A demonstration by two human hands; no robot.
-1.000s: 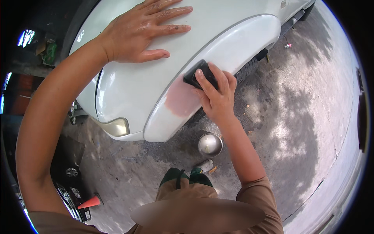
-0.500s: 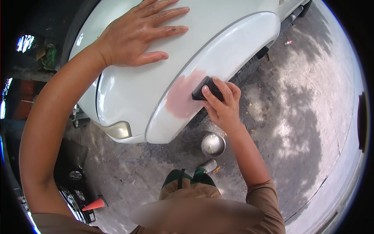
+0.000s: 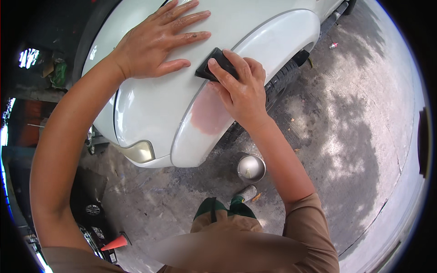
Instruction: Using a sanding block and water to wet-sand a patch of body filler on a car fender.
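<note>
A white car's body panel [image 3: 154,102] fills the upper middle of the head view. Along its wheel arch runs a raised fender flare [image 3: 277,38] with a pinkish patch [image 3: 209,113] on it. My left hand [image 3: 157,43] lies flat on the white panel, fingers spread, its skin looking wet. In my right hand [image 3: 243,86] is a black sanding block [image 3: 221,63], gripped between thumb and fingers. The block is at the upper edge of the flare and reaches over the adjoining panel. Its underside is hidden, and my right hand covers part of the flare.
Below the flare, a round metal bucket [image 3: 251,169] with whitish contents stands on the concrete floor, near my shoe [image 3: 248,193]. The car's tyre [image 3: 282,82] shows under the arch. An orange traffic cone [image 3: 115,242] and a dark car [image 3: 88,204] are at the lower left.
My right hand has moved the sanding block up and left, from the pinkish patch to the flare's upper edge. The left hand remains flat on the panel.
</note>
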